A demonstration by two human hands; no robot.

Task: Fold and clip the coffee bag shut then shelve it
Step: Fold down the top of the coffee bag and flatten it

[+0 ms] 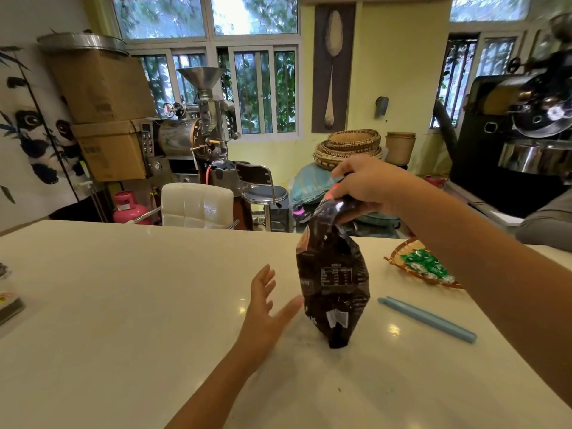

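Left hand (265,308) spread, coffee bag (332,283) upright

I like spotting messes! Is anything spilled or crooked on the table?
Nothing is spilled. The coffee bag leans, crumpled, with its top unclipped in the right hand. The blue clip lies unused on the table.

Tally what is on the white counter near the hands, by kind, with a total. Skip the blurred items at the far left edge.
Coffee bag, held at its top by the right hand: 1
Blue bag clip, lying loose: 1
Woven basket of green-wrapped candies: 1
Total: 3
The left hand is open and holds nothing.
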